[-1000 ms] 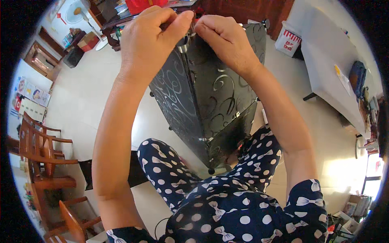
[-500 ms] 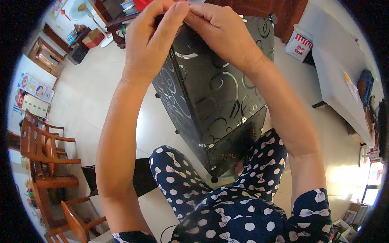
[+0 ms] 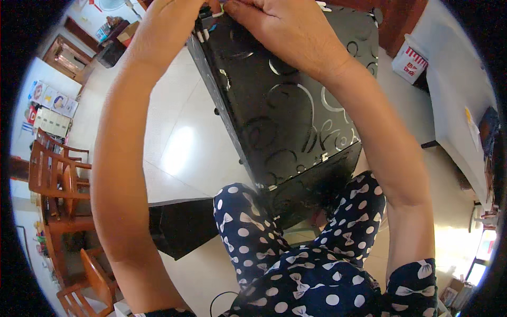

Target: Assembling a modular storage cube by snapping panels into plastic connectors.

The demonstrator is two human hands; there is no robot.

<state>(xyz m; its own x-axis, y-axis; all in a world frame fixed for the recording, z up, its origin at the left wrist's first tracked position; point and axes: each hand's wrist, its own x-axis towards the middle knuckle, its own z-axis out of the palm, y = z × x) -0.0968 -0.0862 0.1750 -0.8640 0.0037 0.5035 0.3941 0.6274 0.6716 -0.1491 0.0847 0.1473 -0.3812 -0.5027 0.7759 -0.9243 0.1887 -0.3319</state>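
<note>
A black box-shaped panel cabinet (image 3: 296,121) with silver swirls stands in front of me, its near end between my knees. Both my hands work at its far left corner, close to the top edge of the view. My left hand (image 3: 171,24) bends round that corner, closed, most of its fingers cut off by the frame. My right hand (image 3: 288,31) lies over the top panel, its thumb and fingers pinched together. What the fingers hold is too small and hidden to make out. Small white clips (image 3: 203,35) show on the edge beside them.
A loose black panel (image 3: 182,227) lies on the pale tiled floor left of my knee. Wooden chairs (image 3: 63,179) stand at the far left. A white table-like surface (image 3: 454,100) and a white container with red stripes (image 3: 410,61) are on the right.
My hands have moved apart, the left one leftward and down round the corner. The corner with its white clips has come into sight. The whole view has shifted slightly.
</note>
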